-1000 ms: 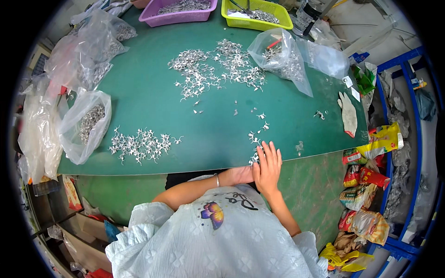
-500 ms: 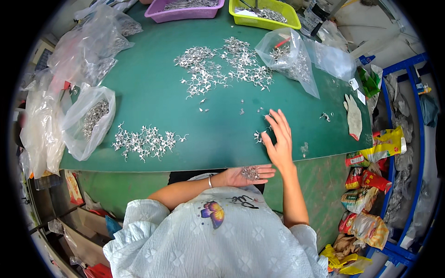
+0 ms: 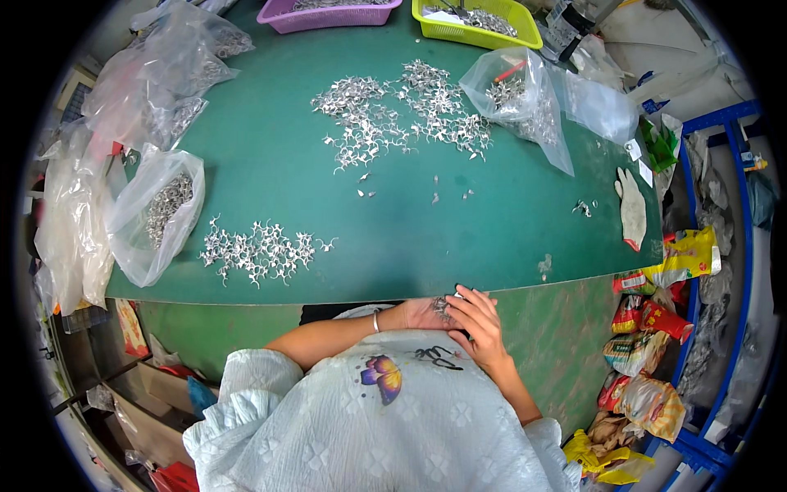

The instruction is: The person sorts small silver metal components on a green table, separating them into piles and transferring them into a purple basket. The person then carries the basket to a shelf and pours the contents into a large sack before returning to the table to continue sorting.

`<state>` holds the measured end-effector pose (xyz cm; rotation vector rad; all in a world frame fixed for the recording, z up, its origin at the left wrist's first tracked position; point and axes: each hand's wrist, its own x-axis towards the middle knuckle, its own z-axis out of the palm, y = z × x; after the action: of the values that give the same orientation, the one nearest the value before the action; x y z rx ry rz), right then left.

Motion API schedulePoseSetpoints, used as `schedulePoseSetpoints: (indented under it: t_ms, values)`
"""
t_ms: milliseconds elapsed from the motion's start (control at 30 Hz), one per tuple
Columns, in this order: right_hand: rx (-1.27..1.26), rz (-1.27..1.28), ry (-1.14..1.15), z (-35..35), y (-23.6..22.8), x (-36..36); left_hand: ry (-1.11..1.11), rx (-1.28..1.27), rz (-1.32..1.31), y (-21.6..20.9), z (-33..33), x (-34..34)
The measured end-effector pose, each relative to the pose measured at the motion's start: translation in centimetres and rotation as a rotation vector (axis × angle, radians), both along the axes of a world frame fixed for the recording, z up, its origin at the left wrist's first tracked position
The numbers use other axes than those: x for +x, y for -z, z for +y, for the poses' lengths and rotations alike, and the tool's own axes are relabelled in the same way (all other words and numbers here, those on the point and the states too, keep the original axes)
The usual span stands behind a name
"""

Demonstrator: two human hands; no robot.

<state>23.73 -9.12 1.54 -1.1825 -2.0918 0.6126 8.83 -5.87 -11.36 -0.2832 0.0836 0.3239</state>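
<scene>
My left hand [image 3: 420, 314] lies palm up just below the table's near edge, with a bunch of small silver metal pieces [image 3: 442, 308] in it. Over that palm my right hand [image 3: 479, 326] bends its fingers, hiding the left fingers and part of the bunch. A bright bit of metal shows at the right fingertips. On the green table [image 3: 270, 164], one spread of curved silver pieces [image 3: 261, 251] lies at the near left, and two larger spreads [image 3: 361, 123] lie farther off. A few loose bits [image 3: 435, 195] are scattered between them and me.
Open plastic bags of metal pieces stand left [image 3: 172, 209] and far right [image 3: 525, 102]. Purple [image 3: 328, 20] and yellow-green [image 3: 484, 31] baskets sit at the far edge. A white glove [image 3: 631, 209] lies at right, near a blue shelf rack [image 3: 738, 246] and colourful packets [image 3: 656, 402].
My right hand has come back from the table to my left palm. The small cluster of metal pieces by its fingers is gone from the table.
</scene>
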Motion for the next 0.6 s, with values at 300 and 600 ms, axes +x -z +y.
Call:
schedulePoseSetpoints:
  t_ms: [300,600]
  values:
    - [-0.001,0.322,0.488,1.6,0.4,0.5,0.166,0.141,0.172,-5.7,1.2,-1.0]
    - [0.015,0.158,0.214,0.6,-0.7,0.7,0.207,0.037,0.13,-4.8,0.7,-1.0]
